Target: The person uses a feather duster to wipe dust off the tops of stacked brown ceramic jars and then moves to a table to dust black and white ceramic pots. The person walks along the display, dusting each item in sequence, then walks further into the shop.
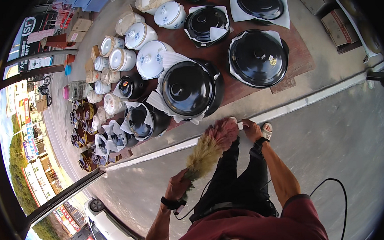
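Observation:
A fluffy duster (207,148), dark red at its far end, yellowish in the middle and green nearer me, slants across in front of my legs. My left hand (178,186) is closed around its green end. Just right of the red end is my right hand (252,130), with bent fingers; whether it grips anything is unclear. Beyond the duster, a large black lidded pot (186,89) with white wrapping stands close to the edge of a reddish-brown board. Another wide black pot (259,59), with a gold sticker on its lid, sits to its right.
White lidded pots with blue flowers (150,59) and smaller brown jars (84,110) crowd the left. A raised white-edged kerb (283,110) crosses before my feet. Cardboard boxes (339,28) stand at the upper right. A black cable (345,196) curves at the lower right; a white car (108,230) is lower left.

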The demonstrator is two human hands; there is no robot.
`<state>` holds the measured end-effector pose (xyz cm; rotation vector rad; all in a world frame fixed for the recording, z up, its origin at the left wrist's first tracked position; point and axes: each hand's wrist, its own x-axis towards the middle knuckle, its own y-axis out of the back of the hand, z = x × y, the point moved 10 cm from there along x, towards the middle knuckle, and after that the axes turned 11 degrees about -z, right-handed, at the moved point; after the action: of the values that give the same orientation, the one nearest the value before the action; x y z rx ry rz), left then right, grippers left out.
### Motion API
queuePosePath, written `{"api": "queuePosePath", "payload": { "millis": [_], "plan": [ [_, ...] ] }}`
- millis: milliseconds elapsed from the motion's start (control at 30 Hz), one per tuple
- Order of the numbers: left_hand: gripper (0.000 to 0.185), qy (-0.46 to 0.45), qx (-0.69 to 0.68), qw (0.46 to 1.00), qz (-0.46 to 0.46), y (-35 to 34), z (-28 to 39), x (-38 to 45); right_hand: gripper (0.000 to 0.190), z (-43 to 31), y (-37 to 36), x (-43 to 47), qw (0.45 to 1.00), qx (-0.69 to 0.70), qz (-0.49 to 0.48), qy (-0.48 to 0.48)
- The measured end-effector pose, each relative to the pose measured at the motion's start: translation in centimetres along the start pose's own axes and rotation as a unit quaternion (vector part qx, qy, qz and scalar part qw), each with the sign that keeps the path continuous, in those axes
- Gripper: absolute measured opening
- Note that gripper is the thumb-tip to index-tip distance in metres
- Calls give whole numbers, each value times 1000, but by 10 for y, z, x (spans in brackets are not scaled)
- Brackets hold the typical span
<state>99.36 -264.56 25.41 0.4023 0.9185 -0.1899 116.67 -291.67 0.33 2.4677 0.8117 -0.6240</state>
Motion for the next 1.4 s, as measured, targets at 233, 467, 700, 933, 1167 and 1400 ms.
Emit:
{"api": "queuePosePath", "payload": {
  "millis": [233,467,700,933,1167,1400],
  "plan": [
    [38,-231,153,930,243,114,112,21,28,88,25,-53,991,-105,37,-69],
    [39,-248,339,884,203,112,168,49,19,108,36,-83,991,-11,110,-73],
    [37,-30,284,941,182,156,71,-71,20,114,24,-98,993,-23,90,-79],
    [39,-171,59,936,302,140,20,-100,27,102,24,-83,993,20,35,-113],
    [39,-211,63,959,180,77,29,-58,17,-24,51,-86,992,121,22,-19],
    [38,-212,-50,913,345,54,-43,-109,25,-125,72,-87,996,39,33,67]
  ]
}}
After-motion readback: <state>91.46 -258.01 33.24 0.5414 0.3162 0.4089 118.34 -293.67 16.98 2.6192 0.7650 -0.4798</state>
